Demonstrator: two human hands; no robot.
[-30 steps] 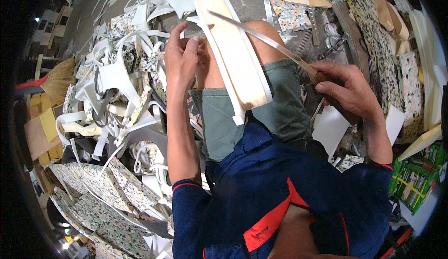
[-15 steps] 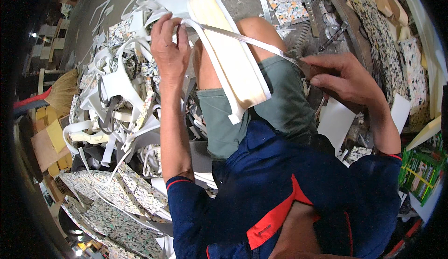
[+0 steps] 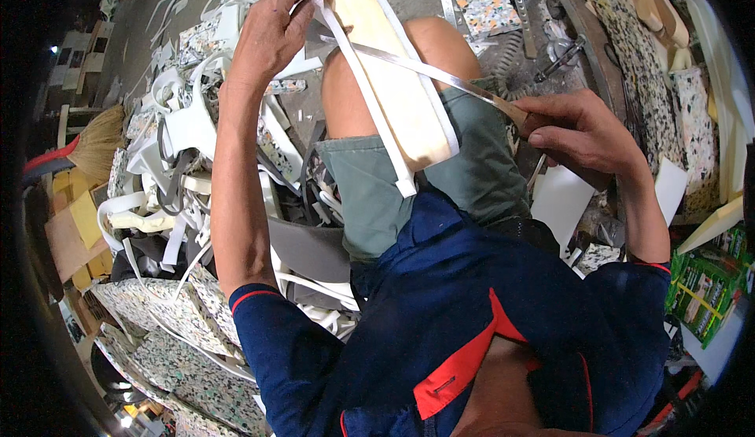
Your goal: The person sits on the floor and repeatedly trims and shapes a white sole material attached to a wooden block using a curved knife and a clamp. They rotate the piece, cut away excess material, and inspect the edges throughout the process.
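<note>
A long block of cream foam (image 3: pixel 403 103), edged with white foam, lies slantwise across the person's lap, its near end over the grey-green shorts (image 3: pixel 363 197) and its far end reaching out past the bare knees. A narrow white foam strip (image 3: pixel 376 111) runs down the block's left side, with its squared near end sticking out beside the block's near corner. The left hand (image 3: pixel 271 32) has thumb and fingers pinched together on the far end of this strip, just beside the block's top left edge. The right hand (image 3: pixel 578 132) is closed around the handle of a long, thin-bladed knife (image 3: pixel 440 74), whose blade crosses the block at a slant, the tip showing beyond the strip on the left; how deep the edge sits cannot be told. Behind the lap is the person's navy shirt (image 3: pixel 330 358) with a red placket (image 3: pixel 447 387). To the left, white foam offcuts (image 3: pixel 189 132) lie in a tangled heap, with speckled foam sheets (image 3: pixel 153 299) nearer the body and a straw broom (image 3: pixel 104 144) farther out. On the right are a coiled hose (image 3: pixel 502 66), a white sheet (image 3: pixel 562 205), a tall speckled foam slab (image 3: pixel 653 114) and green packages (image 3: pixel 708 283).
</note>
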